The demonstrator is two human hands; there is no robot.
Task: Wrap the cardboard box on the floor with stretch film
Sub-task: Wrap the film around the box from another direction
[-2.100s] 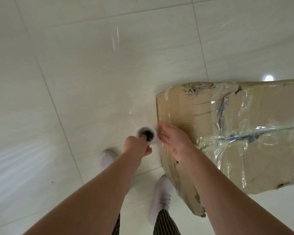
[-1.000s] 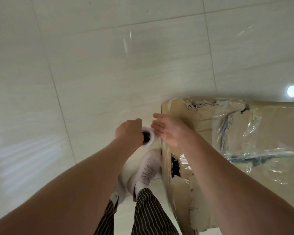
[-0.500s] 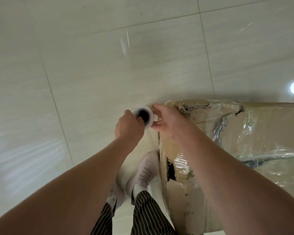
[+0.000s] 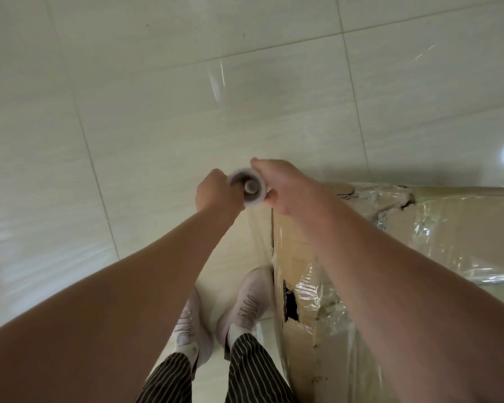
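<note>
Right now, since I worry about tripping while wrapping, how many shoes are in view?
2. The left shoe stands on the tiled floor; the right shoe stands close beside the cardboard box. None seems hidden.

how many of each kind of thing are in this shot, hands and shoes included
brown cardboard box: 1
white roll of clear stretch film: 1
bare hands: 2, left hand and right hand
pale knit shoes: 2, left shoe and right shoe
total: 6
</note>
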